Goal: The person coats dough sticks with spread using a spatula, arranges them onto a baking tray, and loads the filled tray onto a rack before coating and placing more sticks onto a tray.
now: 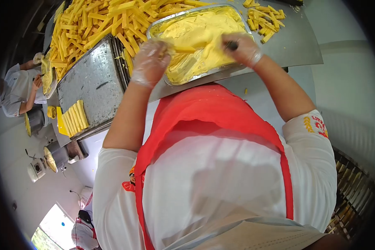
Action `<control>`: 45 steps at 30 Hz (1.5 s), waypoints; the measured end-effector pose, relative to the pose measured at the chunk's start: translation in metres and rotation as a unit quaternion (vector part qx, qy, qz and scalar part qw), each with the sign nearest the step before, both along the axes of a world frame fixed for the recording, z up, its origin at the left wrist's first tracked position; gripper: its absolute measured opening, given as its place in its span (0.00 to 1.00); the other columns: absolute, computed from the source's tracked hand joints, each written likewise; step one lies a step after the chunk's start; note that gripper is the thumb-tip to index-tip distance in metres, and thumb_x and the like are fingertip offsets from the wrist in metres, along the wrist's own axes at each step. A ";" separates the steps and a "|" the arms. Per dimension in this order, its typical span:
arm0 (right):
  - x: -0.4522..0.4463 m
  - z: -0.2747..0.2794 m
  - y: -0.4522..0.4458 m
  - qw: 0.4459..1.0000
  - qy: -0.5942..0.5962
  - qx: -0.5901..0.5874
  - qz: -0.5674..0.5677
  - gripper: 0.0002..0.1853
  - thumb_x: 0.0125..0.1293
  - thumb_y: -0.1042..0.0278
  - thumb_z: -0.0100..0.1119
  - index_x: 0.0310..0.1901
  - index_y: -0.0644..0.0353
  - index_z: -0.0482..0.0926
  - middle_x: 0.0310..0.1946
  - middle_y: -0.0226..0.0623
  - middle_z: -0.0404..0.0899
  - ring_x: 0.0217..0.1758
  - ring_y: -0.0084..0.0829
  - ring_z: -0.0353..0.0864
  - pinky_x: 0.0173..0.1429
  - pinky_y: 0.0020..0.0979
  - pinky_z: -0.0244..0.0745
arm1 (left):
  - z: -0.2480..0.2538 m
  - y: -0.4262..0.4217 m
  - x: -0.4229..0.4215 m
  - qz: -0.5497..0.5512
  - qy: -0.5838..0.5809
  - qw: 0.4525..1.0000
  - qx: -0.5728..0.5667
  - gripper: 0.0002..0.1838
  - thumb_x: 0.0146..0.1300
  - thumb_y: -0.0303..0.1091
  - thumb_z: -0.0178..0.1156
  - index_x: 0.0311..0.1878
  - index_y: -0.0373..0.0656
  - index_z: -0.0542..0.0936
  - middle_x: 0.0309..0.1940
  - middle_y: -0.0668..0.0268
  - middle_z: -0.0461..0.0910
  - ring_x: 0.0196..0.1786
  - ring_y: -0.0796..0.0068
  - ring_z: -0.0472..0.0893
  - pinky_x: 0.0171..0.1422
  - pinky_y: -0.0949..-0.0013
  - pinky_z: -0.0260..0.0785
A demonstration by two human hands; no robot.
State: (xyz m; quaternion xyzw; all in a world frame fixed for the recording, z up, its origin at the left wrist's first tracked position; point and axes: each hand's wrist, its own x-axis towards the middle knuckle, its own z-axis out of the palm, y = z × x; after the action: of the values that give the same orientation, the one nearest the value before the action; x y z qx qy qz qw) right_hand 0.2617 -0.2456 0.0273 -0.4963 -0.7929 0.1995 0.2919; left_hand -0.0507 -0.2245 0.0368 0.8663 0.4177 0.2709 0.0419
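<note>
A deep metal pan (171, 79) holds thick yellow cream (196, 27). My left hand (151, 61), in a clear plastic glove, is closed on a yellow cake stick (184, 49) that reaches over the cream. My right hand (242, 46), also gloved, is at the pan's right side, its fingers wrapped round the dark handle (232, 45) of a tool. The tool's blade is blurred and I cannot make out its shape. Both hands are slightly smeared by motion.
A big pile of yellow cake sticks (100, 21) lies behind a stack of metal baking trays (91, 81). Several coated sticks (76, 118) sit in a row on the top tray. Loose sticks (266, 21) lie right of the pan. A co-worker (21, 87) stands far left.
</note>
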 end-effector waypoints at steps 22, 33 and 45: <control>-0.004 -0.013 0.028 0.990 0.030 -0.092 -0.102 0.14 0.67 0.58 0.62 0.34 0.61 0.75 0.22 0.33 0.67 0.27 0.26 0.66 0.36 0.30 0.68 | -0.027 -0.038 0.034 -0.052 0.072 0.995 -0.048 0.10 0.52 0.30 0.67 0.39 0.43 0.82 0.37 0.56 0.81 0.39 0.52 0.82 0.43 0.55 0.76; 0.004 -0.023 0.018 0.993 0.084 0.009 -0.084 0.09 0.68 0.68 0.57 0.31 0.61 0.74 0.23 0.35 0.68 0.28 0.29 0.69 0.36 0.32 0.67 | 0.010 -0.058 -0.033 0.168 -0.057 0.959 -0.222 0.13 0.52 0.36 0.64 0.38 0.39 0.82 0.34 0.52 0.82 0.39 0.52 0.82 0.45 0.57 0.75; -0.029 -0.032 0.021 0.989 0.094 -0.052 -0.098 0.11 0.68 0.64 0.62 0.33 0.62 0.73 0.25 0.36 0.72 0.30 0.29 0.68 0.40 0.32 0.69 | -0.062 -0.130 -0.331 0.573 0.163 0.803 0.006 0.15 0.58 0.44 0.64 0.41 0.43 0.85 0.40 0.55 0.84 0.49 0.53 0.80 0.61 0.53 0.69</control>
State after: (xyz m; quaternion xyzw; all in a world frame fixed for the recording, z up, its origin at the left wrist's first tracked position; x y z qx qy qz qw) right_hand 0.2323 -0.2246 -0.0046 -0.5653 -0.6980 0.2570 0.3567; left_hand -0.3818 -0.3548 -0.0254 0.5005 0.8371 0.1034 -0.1950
